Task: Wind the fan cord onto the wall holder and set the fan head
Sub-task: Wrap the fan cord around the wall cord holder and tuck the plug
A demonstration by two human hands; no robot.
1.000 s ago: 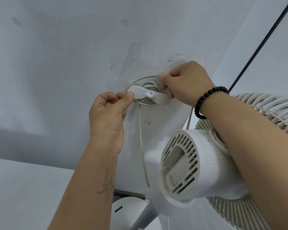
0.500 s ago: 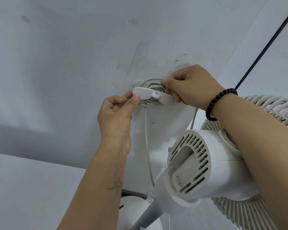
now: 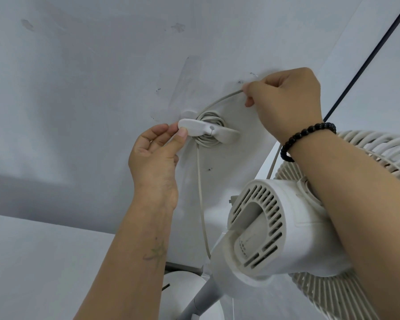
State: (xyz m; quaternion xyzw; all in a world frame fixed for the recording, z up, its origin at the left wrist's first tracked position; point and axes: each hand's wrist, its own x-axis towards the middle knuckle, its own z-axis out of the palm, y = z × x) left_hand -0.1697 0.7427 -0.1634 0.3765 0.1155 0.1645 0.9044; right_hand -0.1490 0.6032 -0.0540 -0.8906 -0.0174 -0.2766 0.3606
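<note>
Cord (image 3: 219,100) was the thing that had moved in the head view: half a second before, the right hand (image 3: 286,98) sat tight against the right wing of the wall holder (image 3: 208,131), and now it stood up and to the right of it, well off the holder, with a free length of the white cord drawn out in a shallow arc from the coil to its fingertips. The right thumb and forefinger pinched that cord, the other fingers curled behind; a black bead bracelet (image 3: 310,137) circled the wrist. The left hand (image 3: 155,153) had kept its place, thumb and forefinger pinching the left wing of the holder, which was fixed to the white wall (image 3: 79,88). Several turns of cord already lay wound round the holder's core behind the wings, and one strand hung straight down from the coil toward the fan neck (image 3: 201,296); a second strand ran down behind the right wrist. The fan head (image 3: 275,227), its vented motor housing turned toward the camera and its grille (image 3: 379,153) partly hidden by the right forearm, stood just below the holder and untouched. Judged from this, the pull-out was slack being taken up for another turn, so winding was well along but unfinished, and the head was yet to be set.
</note>
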